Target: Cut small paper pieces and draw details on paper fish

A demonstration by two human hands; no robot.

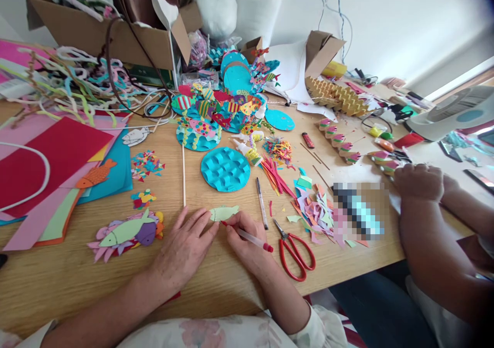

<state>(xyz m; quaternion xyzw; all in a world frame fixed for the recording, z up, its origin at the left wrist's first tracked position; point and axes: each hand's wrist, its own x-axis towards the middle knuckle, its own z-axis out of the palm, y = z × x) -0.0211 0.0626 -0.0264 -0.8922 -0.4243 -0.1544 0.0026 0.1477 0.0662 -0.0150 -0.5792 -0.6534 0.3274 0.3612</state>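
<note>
My right hand (pixel 249 242) is closed around a red pen (pixel 254 240), its tip at the lower edge of a pale green paper fish (pixel 225 213). The fish has drawn lines near its head and lies flat on the table. My left hand (pixel 188 239) rests on the tabletop, fingers stretched out, with fingertips at the fish's left end. A pile of cut paper fish (pixel 129 233), green, purple and pink, lies left of my left hand. Red-handled scissors (pixel 296 255) lie to the right of my right hand, with a capped pen (pixel 261 203) above them.
Beyond my hands are a woven blue paper disc (pixel 225 169), decorated fish pieces (pixel 216 108) and glue bottles (pixel 247 150). Coloured sheets (pixel 50 168) lie left; paper scraps (pixel 314 209) lie right. Another person's arm (pixel 432 235) rests at the right edge. A cardboard box (pixel 96 39) stands behind.
</note>
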